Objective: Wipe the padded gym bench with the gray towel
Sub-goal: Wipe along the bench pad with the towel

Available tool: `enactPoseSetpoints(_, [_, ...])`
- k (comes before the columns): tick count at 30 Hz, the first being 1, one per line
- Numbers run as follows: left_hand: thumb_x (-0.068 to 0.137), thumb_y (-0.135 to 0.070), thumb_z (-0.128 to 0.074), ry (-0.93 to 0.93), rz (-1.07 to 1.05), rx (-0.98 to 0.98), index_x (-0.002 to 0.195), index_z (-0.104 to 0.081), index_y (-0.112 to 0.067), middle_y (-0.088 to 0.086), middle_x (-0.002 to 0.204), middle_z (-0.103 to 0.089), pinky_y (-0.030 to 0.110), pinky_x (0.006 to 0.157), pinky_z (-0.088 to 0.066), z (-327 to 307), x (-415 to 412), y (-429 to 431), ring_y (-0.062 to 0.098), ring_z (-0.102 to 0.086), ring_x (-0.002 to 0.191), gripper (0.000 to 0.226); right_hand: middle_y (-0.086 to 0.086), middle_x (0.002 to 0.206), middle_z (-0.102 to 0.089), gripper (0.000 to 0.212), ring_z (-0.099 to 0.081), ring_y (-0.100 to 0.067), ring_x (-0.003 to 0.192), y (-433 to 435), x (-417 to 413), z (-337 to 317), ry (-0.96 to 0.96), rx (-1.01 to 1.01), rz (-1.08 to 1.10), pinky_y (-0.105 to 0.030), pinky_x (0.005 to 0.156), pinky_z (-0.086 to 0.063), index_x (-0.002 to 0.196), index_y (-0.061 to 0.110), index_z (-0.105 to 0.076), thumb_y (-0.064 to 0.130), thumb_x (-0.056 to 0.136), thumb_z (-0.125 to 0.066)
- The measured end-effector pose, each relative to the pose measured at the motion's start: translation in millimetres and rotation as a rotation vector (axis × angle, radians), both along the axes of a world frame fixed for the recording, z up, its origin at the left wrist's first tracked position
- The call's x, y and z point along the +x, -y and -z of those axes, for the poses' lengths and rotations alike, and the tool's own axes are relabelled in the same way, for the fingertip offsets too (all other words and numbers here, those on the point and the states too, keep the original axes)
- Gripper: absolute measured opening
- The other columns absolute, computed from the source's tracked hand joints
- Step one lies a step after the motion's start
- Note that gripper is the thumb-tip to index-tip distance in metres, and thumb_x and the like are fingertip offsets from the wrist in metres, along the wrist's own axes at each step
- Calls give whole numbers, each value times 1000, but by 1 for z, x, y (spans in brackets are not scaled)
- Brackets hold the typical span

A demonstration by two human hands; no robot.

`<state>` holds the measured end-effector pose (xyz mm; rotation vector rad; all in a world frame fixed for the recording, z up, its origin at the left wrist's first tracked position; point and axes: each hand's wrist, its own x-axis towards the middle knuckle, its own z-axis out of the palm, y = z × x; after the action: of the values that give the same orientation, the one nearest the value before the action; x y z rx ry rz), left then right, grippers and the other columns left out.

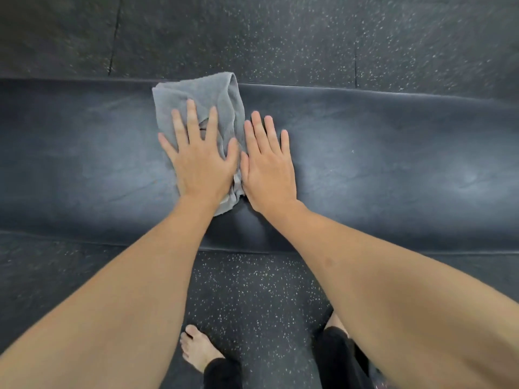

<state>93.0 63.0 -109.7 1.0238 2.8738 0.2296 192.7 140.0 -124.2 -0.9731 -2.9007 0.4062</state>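
The black padded gym bench (379, 153) runs left to right across the middle of the view. A crumpled gray towel (207, 94) lies on it, reaching from the far edge toward the near side. My left hand (199, 158) lies flat on the towel with its fingers spread, pressing it onto the pad. My right hand (268, 167) rests flat on the bare bench just right of the towel, its thumb side touching the towel's edge. Neither hand grips anything.
Dark speckled rubber floor (280, 32) lies beyond and in front of the bench. My bare left foot (196, 349) and dark trouser legs (339, 357) stand on the floor close to the bench's near edge.
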Motion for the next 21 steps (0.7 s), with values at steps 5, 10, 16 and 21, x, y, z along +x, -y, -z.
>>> enactPoseSetpoints(5, [101,-53,-36,-63,138,2,161,-36,-24,12,173,-17,68,124,-12,7,31,15,36,-15,160,66,-7,167,-27,58,-20,-27,156,-48,66,-16,-77,-54,52,-49,124,-19,156,14,-38,40,105,-27])
enactPoseSetpoints(10, [102,-47,-35,-94,156,13,159,-40,-17,17,172,-19,66,126,-10,9,26,14,37,-15,160,64,-7,170,-17,63,-11,-31,157,-127,176,-26,39,45,229,-57,124,-15,160,18,-28,46,104,-26])
enactPoseSetpoints(16, [101,-46,-38,-83,160,23,157,-42,-14,18,171,-20,67,125,-10,12,26,12,37,-17,159,65,-6,171,-15,61,-11,-33,157,-142,202,-6,128,82,205,-57,124,-14,161,20,-24,45,105,-28])
enactPoseSetpoints(21, [102,-52,-37,-64,288,9,161,-35,-20,16,173,-16,67,125,-8,8,54,-6,38,-13,160,68,-6,170,-17,61,-13,-32,157,-141,201,-3,78,94,210,-56,124,-14,160,20,-26,45,105,-29])
